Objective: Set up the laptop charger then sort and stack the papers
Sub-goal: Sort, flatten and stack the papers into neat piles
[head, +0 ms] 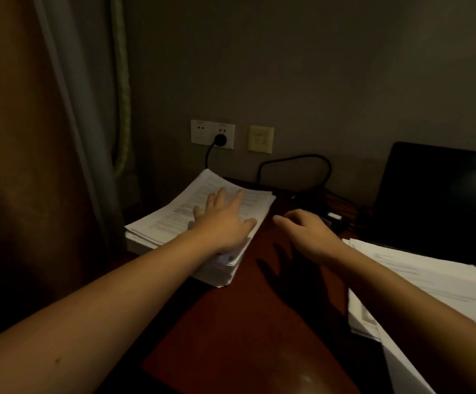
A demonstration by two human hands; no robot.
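Dim room, red-brown surface (231,322): charger plug (219,138) is in the wall. Left hand (222,223) presses flat on the stack (174,217); right hand (308,231) hangs empty, fingers loose. Messy papers (430,280) look unsorted.

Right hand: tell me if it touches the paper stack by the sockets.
No, the right hand hovers beside it; only the left hand rests on that stack.

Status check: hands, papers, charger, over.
Left hand flat on left paper stack. Right hand empty over table. Charger plug in wall socket. Second, loose pile by laptop.
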